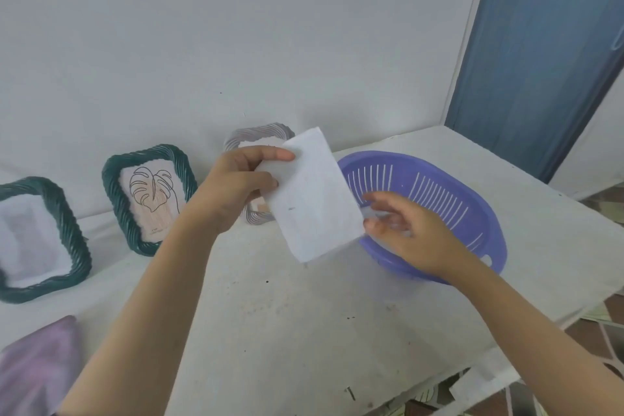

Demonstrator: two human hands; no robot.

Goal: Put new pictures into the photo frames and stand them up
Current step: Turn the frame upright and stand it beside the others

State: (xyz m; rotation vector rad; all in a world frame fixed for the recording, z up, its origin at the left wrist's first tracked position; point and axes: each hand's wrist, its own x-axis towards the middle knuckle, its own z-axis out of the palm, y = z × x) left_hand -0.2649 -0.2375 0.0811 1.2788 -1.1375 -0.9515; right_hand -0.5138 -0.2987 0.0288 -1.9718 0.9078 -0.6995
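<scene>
Left hand (236, 186): fingers pinch the white picture (314, 199), held above the surface (287, 314) before the grey frame (260, 132). Right hand (412, 233) over the basket (489, 213), blurred; grip I cannot tell. Risk I see: one-edge pinch, sheet may crease.

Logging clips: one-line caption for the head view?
Left hand holds a white sheet; right hand reaches into the purple basket, leaf-print frame behind.

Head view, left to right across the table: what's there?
Dark green woven frame with blank insert, dark green woven frame with leaf drawing, white paper sheet pinched by the left hand, purple slotted plastic basket.
</scene>
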